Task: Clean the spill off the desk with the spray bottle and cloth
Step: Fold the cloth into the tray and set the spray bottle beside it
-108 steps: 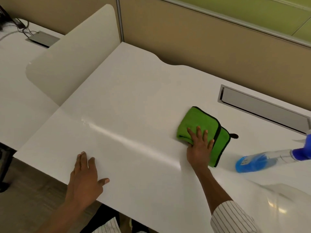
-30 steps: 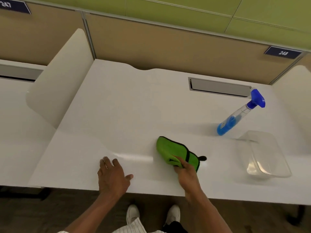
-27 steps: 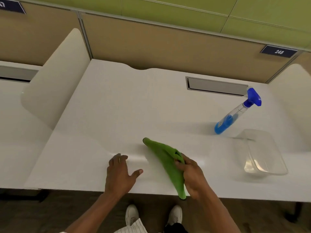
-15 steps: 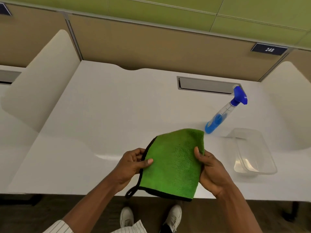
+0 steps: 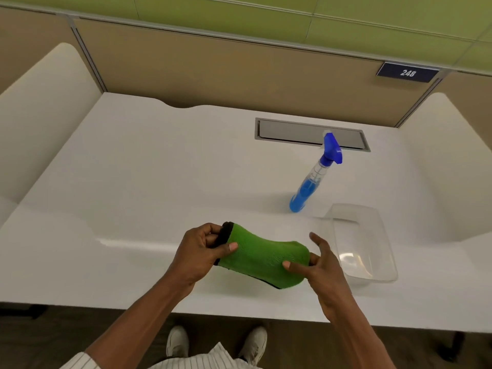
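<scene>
Left hand (image 5: 200, 251): fingers and thumb (image 5: 231, 246) are pinched shut on the black-edged end of the cloth (image 5: 262, 255), thumb on top, the other fingers curled behind the hem.
Right hand (image 5: 318, 265): thumb and lower fingers are clamped on the cloth's other end; the index finger (image 5: 316, 239) sticks up free, touching nothing.
Cloth: green, folded or bunched into a thick roll, stretched between the two hands and held up off the desk (image 5: 149, 182), just above its near edge.
Beyond the right fingers: a clear plastic tub (image 5: 372, 275) stands just beside them on the desk; whether anything is in it cannot be told.
Further out: the spray bottle (image 5: 312, 179), with blue liquid and a blue trigger head, stands upright past the tub, well apart from both hands and untouched.
Behind the bottle: a grey cable hatch (image 5: 292, 130) set into the desk, then the partition wall (image 5: 239, 75) with a number plate (image 5: 407, 73) reading 248.
Desk surface: white and glossy; a bright streak beneath the left hand may be a reflection or moisture; no clear puddle or stain shows.
Progress, as a judgement: with the bottle set down and no spill plainly visible, the wiping seems largely done. The hands look busy folding or refolding the cloth.
Left to do, likely: a last wipe of any damp patch, then setting the cloth down.
</scene>
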`<action>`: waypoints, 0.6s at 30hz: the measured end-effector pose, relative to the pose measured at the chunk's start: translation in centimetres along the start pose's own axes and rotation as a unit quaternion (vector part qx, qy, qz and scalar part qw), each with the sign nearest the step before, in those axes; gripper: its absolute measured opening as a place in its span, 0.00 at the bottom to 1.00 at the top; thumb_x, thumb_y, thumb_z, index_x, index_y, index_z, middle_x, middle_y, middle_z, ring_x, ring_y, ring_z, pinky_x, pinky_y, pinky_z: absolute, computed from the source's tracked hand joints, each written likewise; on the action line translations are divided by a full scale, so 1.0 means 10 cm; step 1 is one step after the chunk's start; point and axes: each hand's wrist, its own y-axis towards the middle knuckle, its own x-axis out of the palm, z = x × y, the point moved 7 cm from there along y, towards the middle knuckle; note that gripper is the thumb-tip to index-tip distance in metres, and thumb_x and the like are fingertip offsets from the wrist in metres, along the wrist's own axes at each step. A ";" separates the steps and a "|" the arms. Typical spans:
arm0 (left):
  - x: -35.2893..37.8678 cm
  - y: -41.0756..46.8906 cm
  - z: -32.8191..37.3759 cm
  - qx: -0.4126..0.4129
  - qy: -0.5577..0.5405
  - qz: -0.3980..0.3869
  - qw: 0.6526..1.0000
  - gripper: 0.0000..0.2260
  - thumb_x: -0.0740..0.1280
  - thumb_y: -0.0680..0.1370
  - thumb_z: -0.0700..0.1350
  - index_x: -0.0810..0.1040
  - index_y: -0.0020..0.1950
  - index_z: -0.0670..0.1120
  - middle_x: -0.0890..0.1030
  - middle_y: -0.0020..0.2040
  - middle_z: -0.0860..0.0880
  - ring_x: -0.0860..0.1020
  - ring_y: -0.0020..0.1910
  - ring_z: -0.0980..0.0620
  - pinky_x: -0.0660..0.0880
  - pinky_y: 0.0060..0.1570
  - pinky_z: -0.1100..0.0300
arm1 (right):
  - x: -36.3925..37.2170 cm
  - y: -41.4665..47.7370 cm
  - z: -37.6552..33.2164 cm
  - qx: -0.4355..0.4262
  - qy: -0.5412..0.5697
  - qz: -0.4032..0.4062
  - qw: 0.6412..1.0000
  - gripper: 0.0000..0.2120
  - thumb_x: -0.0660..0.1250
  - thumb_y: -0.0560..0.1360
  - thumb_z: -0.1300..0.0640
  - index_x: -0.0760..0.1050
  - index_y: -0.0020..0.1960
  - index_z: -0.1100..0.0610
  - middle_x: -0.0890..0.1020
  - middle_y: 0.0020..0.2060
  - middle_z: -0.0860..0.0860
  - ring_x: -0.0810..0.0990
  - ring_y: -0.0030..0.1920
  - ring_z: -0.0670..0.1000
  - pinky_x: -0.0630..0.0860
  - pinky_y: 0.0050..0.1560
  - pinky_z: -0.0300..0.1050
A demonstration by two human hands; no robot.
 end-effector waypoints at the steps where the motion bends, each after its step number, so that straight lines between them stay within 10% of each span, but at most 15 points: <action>1: 0.08 -0.01 0.02 0.012 0.008 0.013 1.000 0.11 0.80 0.74 0.39 0.85 0.53 0.49 0.91 0.48 0.48 0.89 0.49 0.49 0.84 0.45 0.53 | -0.08 0.01 -0.02 -0.023 -0.027 -0.009 0.999 0.47 0.85 0.64 0.62 0.67 0.75 0.40 0.86 0.56 0.52 0.85 0.55 0.51 0.82 0.46 0.38; 7: 0.53 -0.05 0.19 0.118 0.058 0.089 0.987 0.15 0.85 0.68 0.42 0.82 0.47 0.52 0.85 0.58 0.58 0.83 0.61 0.59 0.77 0.62 0.61 | -0.62 -0.06 -0.08 -0.129 -0.242 0.016 0.962 0.42 0.82 0.65 0.59 0.69 0.73 0.40 0.77 0.53 0.37 0.79 0.54 0.46 0.78 0.51 0.40; 12: 1.07 -0.07 0.22 0.156 0.049 0.009 0.986 0.11 0.82 0.72 0.40 0.80 0.43 0.43 0.87 0.63 0.57 0.81 0.67 0.59 0.79 0.48 0.74 | -1.18 -0.14 -0.13 -0.183 -0.297 0.077 0.934 0.28 0.80 0.67 0.56 0.76 0.62 0.37 0.82 0.51 0.40 0.80 0.51 0.48 0.79 0.51 0.45; 18: 1.52 -0.09 0.34 0.109 -0.016 0.038 0.993 0.10 0.81 0.66 0.53 0.85 0.43 0.53 0.89 0.44 0.51 0.88 0.45 0.55 0.82 0.38 0.66 | -1.88 -0.09 -0.18 -0.190 -0.173 0.100 0.961 0.20 0.85 0.64 0.54 0.82 0.48 0.34 0.79 0.55 0.41 0.81 0.58 0.43 0.77 0.58 0.39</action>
